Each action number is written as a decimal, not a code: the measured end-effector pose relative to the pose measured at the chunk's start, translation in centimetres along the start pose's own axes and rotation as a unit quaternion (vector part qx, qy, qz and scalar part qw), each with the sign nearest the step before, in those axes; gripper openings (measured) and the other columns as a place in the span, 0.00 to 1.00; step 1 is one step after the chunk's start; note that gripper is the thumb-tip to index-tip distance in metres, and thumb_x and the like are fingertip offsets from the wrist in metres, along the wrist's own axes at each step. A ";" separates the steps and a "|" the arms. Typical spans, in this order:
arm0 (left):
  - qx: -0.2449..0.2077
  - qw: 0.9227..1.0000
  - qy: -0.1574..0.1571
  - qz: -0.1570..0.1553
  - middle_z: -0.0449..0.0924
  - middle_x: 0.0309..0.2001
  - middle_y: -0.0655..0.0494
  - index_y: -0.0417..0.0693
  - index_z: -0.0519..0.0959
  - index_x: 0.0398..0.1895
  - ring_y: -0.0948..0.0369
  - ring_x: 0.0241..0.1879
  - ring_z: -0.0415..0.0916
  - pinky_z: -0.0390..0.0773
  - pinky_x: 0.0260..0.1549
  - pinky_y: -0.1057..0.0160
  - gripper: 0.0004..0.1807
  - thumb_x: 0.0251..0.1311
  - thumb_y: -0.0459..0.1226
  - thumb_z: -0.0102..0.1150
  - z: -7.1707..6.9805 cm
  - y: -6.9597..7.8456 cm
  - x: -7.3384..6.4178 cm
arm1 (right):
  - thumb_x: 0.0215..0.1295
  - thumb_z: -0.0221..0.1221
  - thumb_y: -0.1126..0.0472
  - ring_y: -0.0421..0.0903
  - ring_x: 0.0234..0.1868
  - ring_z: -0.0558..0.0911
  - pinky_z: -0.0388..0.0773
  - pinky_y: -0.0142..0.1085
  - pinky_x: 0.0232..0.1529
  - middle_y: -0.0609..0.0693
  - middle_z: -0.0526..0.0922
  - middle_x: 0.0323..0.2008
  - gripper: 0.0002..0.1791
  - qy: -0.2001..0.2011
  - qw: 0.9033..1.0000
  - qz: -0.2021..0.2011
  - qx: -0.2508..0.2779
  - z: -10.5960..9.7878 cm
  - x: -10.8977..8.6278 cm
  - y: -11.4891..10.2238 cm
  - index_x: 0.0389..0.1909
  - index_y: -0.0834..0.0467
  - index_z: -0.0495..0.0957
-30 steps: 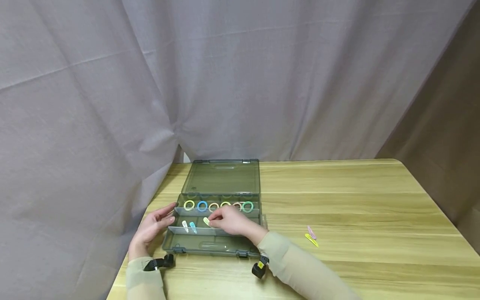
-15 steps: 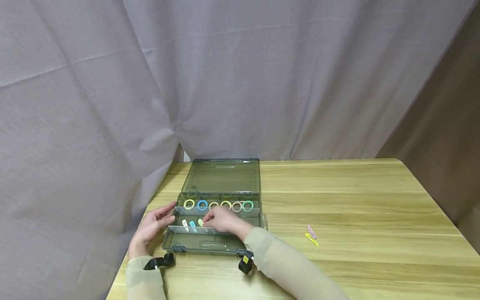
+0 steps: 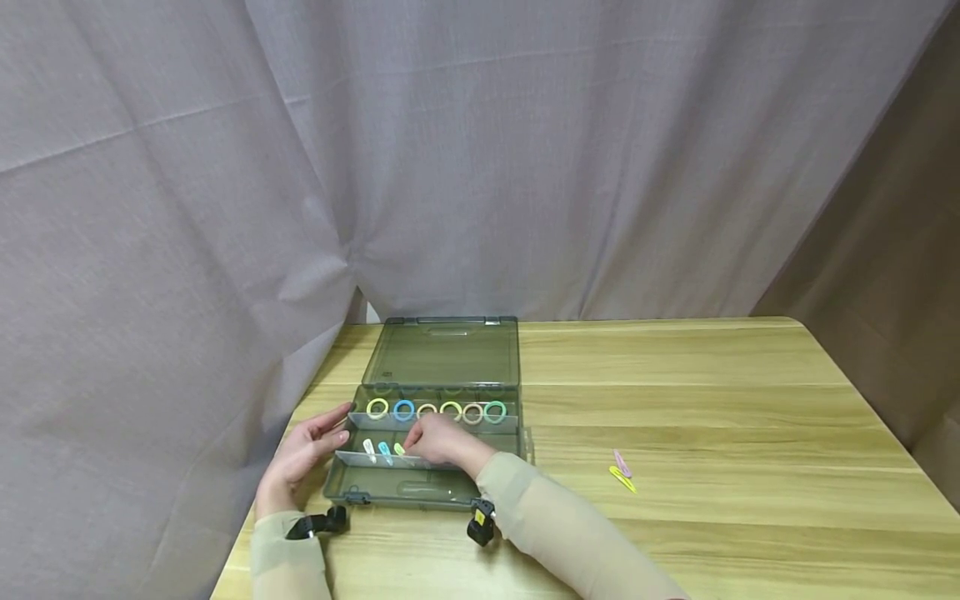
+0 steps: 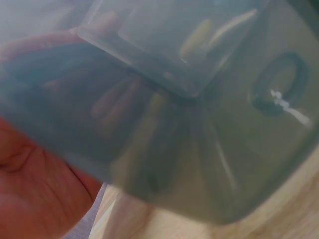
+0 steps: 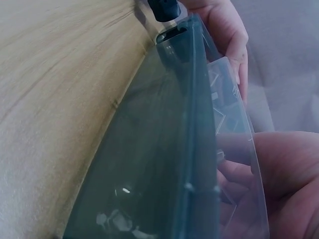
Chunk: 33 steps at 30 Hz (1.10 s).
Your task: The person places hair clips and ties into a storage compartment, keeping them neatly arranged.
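Note:
My right hand (image 3: 448,439) reaches into the middle row of a translucent grey-green compartment box (image 3: 412,486), pinching a lime-green snap hair clip (image 3: 399,448) at the divider. Left of that clip, a pale hair clip (image 3: 369,451) and a blue hair clip (image 3: 385,452) stand in the same row. My left hand (image 3: 294,460) rests against the box's left side with its fingers extended. In the right wrist view the clear divider (image 5: 234,114) partly covers the right fingers, and the clip cannot be made out.
The box's lid (image 3: 450,354) lies back, unfolded. Several coloured rings, including a blue ring (image 3: 404,410) and a green ring (image 3: 495,412), fill the back row. On the wooden table (image 3: 712,400) to the right lie a pink hair clip (image 3: 622,462) and a yellow hair clip (image 3: 622,479).
My right hand has moved left with the lime-green hair clip and lowered it close beside the blue one. The left hand has stayed at the box's side.

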<state>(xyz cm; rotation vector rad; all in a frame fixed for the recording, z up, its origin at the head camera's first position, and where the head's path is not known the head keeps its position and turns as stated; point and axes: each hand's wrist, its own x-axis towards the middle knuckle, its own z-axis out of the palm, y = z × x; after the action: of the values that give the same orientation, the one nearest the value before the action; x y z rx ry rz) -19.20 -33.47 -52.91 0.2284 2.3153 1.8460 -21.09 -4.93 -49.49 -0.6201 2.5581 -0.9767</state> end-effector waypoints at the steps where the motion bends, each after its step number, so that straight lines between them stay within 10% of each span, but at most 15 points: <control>1: 0.001 1.000 -0.001 0.000 0.62 0.77 0.32 0.26 0.63 0.78 0.66 0.69 0.69 0.71 0.61 0.76 0.34 0.74 0.30 0.62 0.0 0.0 0.0 | 0.64 0.72 0.60 0.43 0.42 0.85 0.80 0.33 0.52 0.44 0.91 0.35 0.03 0.001 1.000 0.004 -0.006 0.0 0.0 -0.1 0.34 0.55 0.92; 14: 0.012 1.000 0.001 -0.005 0.63 0.78 0.36 0.29 0.65 0.78 0.71 0.67 0.70 0.70 0.61 0.76 0.33 0.74 0.31 0.63 0.0 0.1 0.0 | 0.61 0.73 0.58 0.42 0.37 0.84 0.81 0.33 0.47 0.42 0.90 0.32 0.04 0.024 0.998 0.033 -0.037 0.3 -0.1 -0.4 0.28 0.52 0.92; 27: 0.011 1.000 -0.002 0.003 0.62 0.77 0.33 0.27 0.64 0.78 0.39 0.73 0.63 0.70 0.61 0.76 0.33 0.74 0.29 0.61 -0.2 0.0 0.0 | 0.59 0.74 0.57 0.45 0.39 0.86 0.82 0.35 0.47 0.43 0.91 0.33 0.02 0.036 0.998 0.031 -0.047 0.5 -0.1 -0.3 0.28 0.50 0.92; 33: 0.004 1.000 -0.001 -0.002 0.62 0.78 0.34 0.27 0.64 0.78 0.40 0.74 0.62 0.70 0.61 0.76 0.33 0.74 0.28 0.61 -0.2 0.0 -0.1 | 0.59 0.74 0.57 0.44 0.40 0.86 0.82 0.35 0.48 0.43 0.91 0.34 0.03 0.033 0.998 0.030 -0.042 0.5 0.1 -0.2 0.29 0.51 0.92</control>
<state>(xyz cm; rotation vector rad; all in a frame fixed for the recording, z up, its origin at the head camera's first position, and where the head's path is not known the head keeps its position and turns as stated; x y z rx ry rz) -19.18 -33.69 -52.82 0.2265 2.3198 1.8345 -20.89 -5.38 -49.71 -0.5376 2.6710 -0.8873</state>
